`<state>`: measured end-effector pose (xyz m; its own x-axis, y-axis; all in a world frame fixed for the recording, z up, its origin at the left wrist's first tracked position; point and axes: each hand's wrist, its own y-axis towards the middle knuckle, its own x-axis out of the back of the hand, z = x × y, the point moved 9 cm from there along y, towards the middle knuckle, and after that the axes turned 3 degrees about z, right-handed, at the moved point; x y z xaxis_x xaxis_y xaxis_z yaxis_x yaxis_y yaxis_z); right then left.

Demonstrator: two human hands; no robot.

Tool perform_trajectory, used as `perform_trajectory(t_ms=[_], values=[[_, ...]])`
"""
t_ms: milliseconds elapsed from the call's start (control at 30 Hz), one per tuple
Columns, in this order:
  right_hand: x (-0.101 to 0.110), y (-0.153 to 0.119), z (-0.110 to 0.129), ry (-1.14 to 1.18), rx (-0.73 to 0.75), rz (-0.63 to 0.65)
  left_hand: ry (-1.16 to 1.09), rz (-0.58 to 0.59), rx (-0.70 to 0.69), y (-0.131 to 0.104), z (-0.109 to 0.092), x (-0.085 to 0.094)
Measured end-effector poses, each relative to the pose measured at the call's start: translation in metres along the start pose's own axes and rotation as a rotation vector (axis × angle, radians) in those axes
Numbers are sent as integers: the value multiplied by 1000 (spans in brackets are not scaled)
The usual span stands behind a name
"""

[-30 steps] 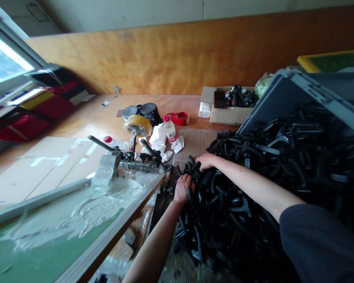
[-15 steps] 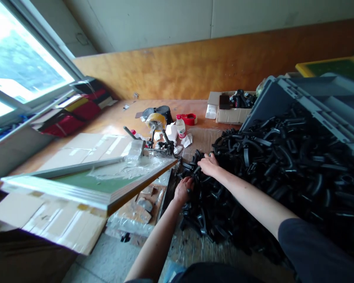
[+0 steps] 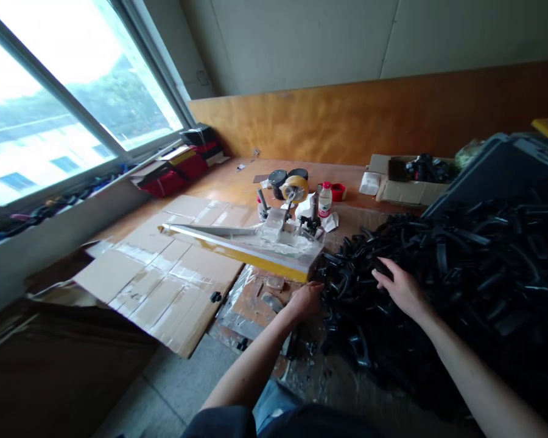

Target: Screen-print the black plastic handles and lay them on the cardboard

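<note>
My right hand (image 3: 399,286) is over the pile of black plastic parts (image 3: 438,286), its thumb and fingers closed on a dark black plastic part (image 3: 383,267). My left hand (image 3: 307,301) is just below the near corner of the screen-printing frame (image 3: 256,260), at the pile's left edge. Its fingers are curled and their tips hidden, so what they hold cannot be made out. The frame, with metal and yellow edges, is tilted above the worktable, seen nearly edge-on. Beneath it lies a plastic-covered board (image 3: 251,304) with small flat pieces.
Flattened taped cardboard (image 3: 164,274) covers the table's left side. Behind the frame stand a tape roll (image 3: 295,188), a red-capped bottle (image 3: 325,201) and dark tubs (image 3: 277,182). A carton (image 3: 411,188) and a grey crate (image 3: 470,173) stand at the back right.
The view has swung left. My right hand has moved away from my left, further over the pile. The frame now appears more edge-on, its green mesh mostly out of sight.
</note>
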<state>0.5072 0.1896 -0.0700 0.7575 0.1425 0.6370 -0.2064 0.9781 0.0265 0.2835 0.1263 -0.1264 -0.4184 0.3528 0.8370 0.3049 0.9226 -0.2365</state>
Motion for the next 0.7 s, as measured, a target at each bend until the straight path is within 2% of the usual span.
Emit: perform_trajectory(t_ms=[100, 167, 200, 267, 333, 433, 500, 567, 633, 700], values=[[-53, -15, 24, 14, 71, -4, -113, -17, -124, -46, 24, 25], [-89, -21, 50, 0, 112, -49, -211, -31, -186, -82, 58, 44], [-107, -24, 65, 4, 116, -80, -263, -42, -178, -100, 84, 53], [-141, -27, 94, 77, 103, -115, -375, -102, -58, -136, 155, 68], [-176, -29, 119, 232, 88, -102, -441, -245, 176, -177, 245, 79], [-222, -29, 141, 394, 84, -97, -242, -625, 645, -261, 369, 96], [-247, -29, 146, 378, 114, -104, -219, -682, 1024, -315, 428, 82], [-266, -29, 148, 298, 178, -112, -337, -658, 1288, -351, 462, 55], [-279, -30, 148, 185, 253, -128, -459, -649, 1374, -364, 475, 32], [-286, -31, 148, 59, 318, -146, -475, -669, 1351, -362, 480, 21]])
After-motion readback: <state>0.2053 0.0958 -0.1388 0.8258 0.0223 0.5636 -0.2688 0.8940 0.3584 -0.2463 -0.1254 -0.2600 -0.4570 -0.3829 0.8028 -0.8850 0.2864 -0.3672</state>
